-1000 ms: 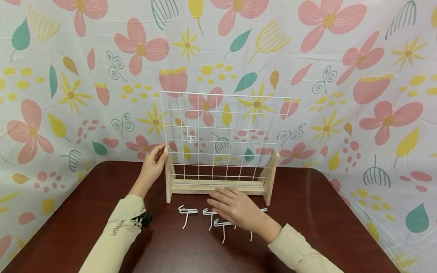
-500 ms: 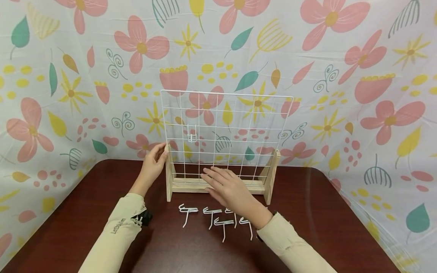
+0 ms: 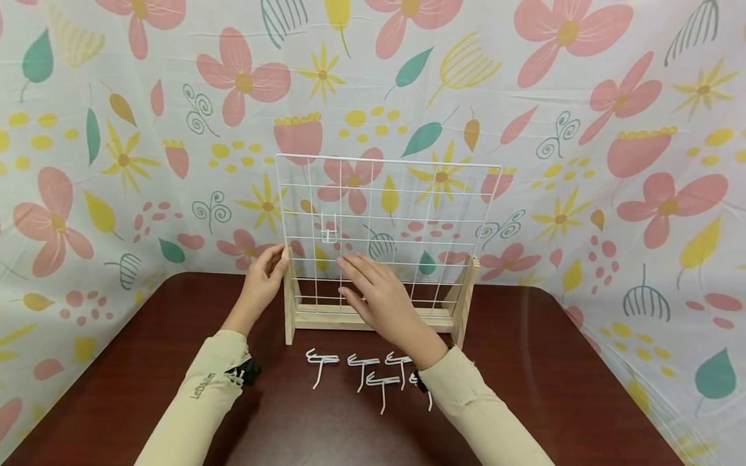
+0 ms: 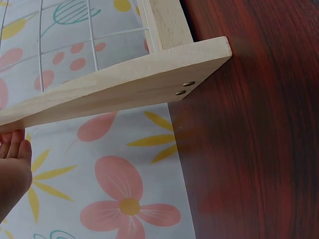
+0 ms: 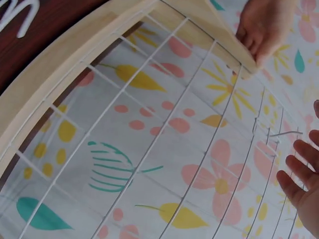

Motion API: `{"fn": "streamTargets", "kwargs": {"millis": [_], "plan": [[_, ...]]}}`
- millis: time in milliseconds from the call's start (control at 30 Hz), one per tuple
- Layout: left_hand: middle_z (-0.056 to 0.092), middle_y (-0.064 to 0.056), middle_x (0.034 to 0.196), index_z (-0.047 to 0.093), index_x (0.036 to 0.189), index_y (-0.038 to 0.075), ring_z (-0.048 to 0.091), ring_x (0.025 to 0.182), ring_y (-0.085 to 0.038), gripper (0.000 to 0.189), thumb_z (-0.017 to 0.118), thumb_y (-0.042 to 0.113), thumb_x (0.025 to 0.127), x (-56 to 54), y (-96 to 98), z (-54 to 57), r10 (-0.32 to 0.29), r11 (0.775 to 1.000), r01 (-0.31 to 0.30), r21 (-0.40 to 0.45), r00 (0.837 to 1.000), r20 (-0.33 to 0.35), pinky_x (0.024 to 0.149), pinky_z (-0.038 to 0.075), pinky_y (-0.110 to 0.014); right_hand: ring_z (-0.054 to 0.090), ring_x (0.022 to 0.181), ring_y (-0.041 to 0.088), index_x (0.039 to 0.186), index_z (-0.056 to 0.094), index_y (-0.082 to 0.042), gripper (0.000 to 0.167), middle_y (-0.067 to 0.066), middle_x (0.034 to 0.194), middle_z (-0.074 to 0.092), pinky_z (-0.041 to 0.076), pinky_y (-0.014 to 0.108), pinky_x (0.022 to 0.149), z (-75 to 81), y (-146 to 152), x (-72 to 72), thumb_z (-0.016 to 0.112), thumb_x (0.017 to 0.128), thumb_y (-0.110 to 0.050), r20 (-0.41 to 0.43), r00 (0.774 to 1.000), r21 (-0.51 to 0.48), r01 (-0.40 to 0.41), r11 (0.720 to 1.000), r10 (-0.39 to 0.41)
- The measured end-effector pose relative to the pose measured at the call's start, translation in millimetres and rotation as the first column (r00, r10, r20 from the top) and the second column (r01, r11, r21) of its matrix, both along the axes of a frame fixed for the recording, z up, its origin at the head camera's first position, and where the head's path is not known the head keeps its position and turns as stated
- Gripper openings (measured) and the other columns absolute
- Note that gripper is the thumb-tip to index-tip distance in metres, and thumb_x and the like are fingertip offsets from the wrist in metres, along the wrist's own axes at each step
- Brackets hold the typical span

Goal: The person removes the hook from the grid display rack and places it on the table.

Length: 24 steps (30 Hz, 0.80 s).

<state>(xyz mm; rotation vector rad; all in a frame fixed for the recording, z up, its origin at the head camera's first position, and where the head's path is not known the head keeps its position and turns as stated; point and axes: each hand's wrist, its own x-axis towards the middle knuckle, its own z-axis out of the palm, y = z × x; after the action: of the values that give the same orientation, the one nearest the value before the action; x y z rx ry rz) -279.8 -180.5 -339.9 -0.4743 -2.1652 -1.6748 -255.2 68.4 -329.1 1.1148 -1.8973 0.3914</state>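
Note:
A white wire grid panel [image 3: 390,207] stands upright in a light wooden stand [image 3: 373,321]. My left hand [image 3: 260,285] holds the top of the stand's left upright [image 4: 124,82], fingertips at its edge. In front of the lower grid is my right hand [image 3: 379,298], fingers extended and nothing in its grasp. One white wire hook [image 3: 329,230] hangs on the grid's left part, up and left of the right fingertips; the right wrist view shows this hook [image 5: 284,133] close to the fingers. Several similar hooks [image 3: 383,380] lie on the table before the stand, some partly hidden by the right forearm.
The dark red-brown table [image 3: 175,388] carries the stand near its back edge. A floral-patterned cloth [image 3: 175,129] hangs behind and along both sides. Two screws [image 4: 184,88] show low on the left upright's outer face.
My right hand has risen from above the loose hooks to in front of the grid, moving slightly left and uncovering some hooks. The left hand stays on the upright.

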Motion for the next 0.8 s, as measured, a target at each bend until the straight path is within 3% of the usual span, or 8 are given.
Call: {"fn": "streamTargets", "kwargs": {"millis": [233, 533, 800], "plan": [[0.048, -0.034, 0.133, 0.040, 0.137, -0.015, 0.048, 0.123, -0.041, 0.040, 0.046, 0.000, 0.100, 0.4, -0.3, -0.6, 0.000, 1.000, 0.000, 0.008, 1.000, 0.004, 0.083, 0.042, -0.006, 0.049, 0.124, 0.028, 0.138, 0.049, 0.000, 0.055, 0.015, 0.135, 0.054, 0.039, 0.039, 0.106, 5.9, -10, -8.5, 0.070, 0.090, -0.017, 0.097, 0.995, -0.051, 0.001, 0.999, 0.004], [0.048, -0.034, 0.133, 0.040, 0.137, -0.015, 0.048, 0.123, -0.040, 0.040, 0.046, 0.000, 0.100, -4.5, -1.7, -5.4, 0.002, 1.000, -0.002, 0.014, 1.000, -0.009, 0.084, 0.042, -0.005, 0.048, 0.124, 0.029, 0.138, 0.048, 0.002, 0.052, 0.016, 0.136, 0.052, 0.035, 0.037, 0.109, 10.8, -23, -15.6, 0.067, 0.092, -0.015, 0.148, 0.989, -0.147, 0.004, 0.989, 0.018], [0.047, -0.034, 0.134, 0.039, 0.137, -0.016, 0.046, 0.125, -0.041, 0.040, 0.045, 0.000, 0.100, -0.4, 0.0, -1.5, 0.006, 1.000, -0.006, 0.000, 1.000, -0.001, 0.083, 0.041, -0.005, 0.052, 0.120, 0.027, 0.133, 0.054, 0.000, 0.044, 0.015, 0.129, 0.057, 0.042, 0.032, 0.102, 10.7, -41, -24.8, 0.066, 0.092, -0.011, 0.139, 0.989, -0.368, 0.012, 0.930, 0.042]]}}
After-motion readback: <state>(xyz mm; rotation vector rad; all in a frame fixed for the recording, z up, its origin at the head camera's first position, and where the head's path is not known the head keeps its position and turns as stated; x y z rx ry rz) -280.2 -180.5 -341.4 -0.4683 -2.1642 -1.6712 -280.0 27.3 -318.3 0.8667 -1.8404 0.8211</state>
